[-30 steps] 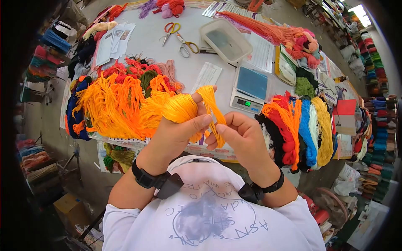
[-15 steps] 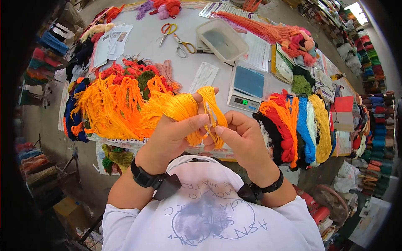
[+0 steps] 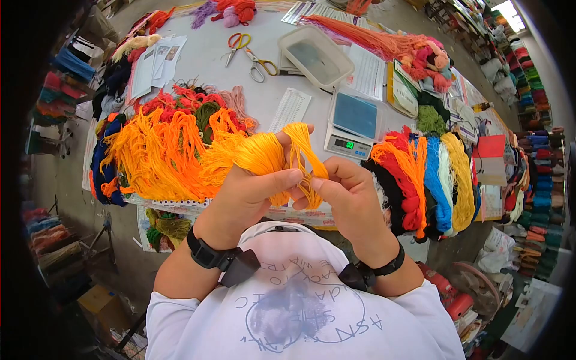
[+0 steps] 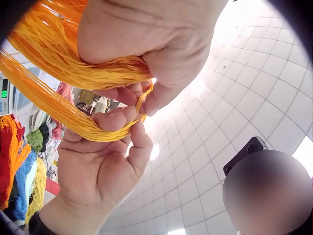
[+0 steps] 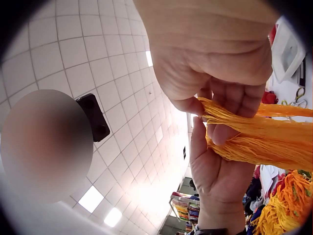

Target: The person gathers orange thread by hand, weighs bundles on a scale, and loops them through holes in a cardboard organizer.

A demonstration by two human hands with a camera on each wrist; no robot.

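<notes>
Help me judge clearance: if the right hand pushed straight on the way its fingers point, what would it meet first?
The right hand pinches the yellow yarn; going on leftward, it would likely meet the left hand right behind those strands, though depth is unclear.

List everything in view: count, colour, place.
yellow-orange yarn skein: one, held in both hands above the table's near edge
loose yarn pile: one, orange, table left
hanging yarn hanks: several, black, red, orange, blue, white, yellow, table right edge
digital scale: one, white with blue platform, table centre
plastic tray: one, white, behind scale
scissors: two, orange-handled and yellow-handled, far centre
long yarn bundle: one, salmon orange, far right
paper sheets: several, white, far left
grey table: one, under all
left hand: grips skein
right hand: pinches skein's strands
</notes>
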